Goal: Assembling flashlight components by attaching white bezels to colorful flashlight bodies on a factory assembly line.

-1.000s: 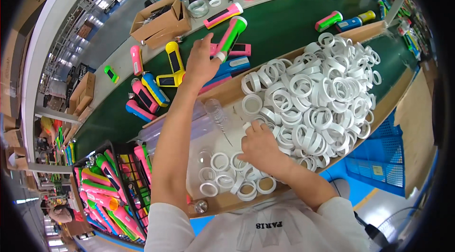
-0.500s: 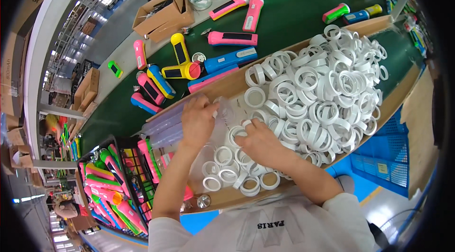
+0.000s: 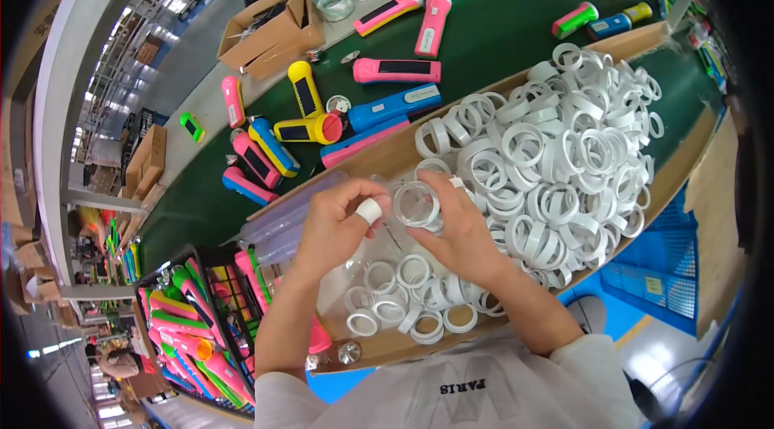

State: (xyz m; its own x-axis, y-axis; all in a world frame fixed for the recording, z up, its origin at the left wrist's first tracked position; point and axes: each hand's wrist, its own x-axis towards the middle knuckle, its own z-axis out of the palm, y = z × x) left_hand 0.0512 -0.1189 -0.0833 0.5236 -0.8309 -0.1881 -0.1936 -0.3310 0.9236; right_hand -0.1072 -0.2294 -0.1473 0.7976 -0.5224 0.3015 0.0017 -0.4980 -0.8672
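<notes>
My right hand (image 3: pixel 463 235) grips a white plastic ring (image 3: pixel 418 222) between thumb and fingers, over the cardboard tray. The ring's middle looks transparent, but I cannot tell whether a lens sits in it. Just left of the ring, my left hand (image 3: pixel 334 223) has its fingers pinched; what they hold, if anything, is hidden. White tape wraps the left thumb (image 3: pixel 368 210) and a right finger. Below both hands lie several loose white rings (image 3: pixel 380 276). Sleeves of transparent discs (image 3: pixel 286 223) lie beside my left wrist. A big heap of white rings (image 3: pixel 556 163) fills the tray's right side.
Beyond the cardboard tray (image 3: pixel 367 156), pink, yellow and blue flashlights (image 3: pixel 395 70) lie on the green conveyor belt (image 3: pixel 492 22). A black crate of flashlights (image 3: pixel 181 308) stands at left. An open cardboard box (image 3: pixel 266 34) is at the back; a blue crate (image 3: pixel 657 268) is at right.
My right hand has lifted a white ring up from the loose rings. My left hand has moved slightly right and down from the transparent discs, bringing both hands close together.
</notes>
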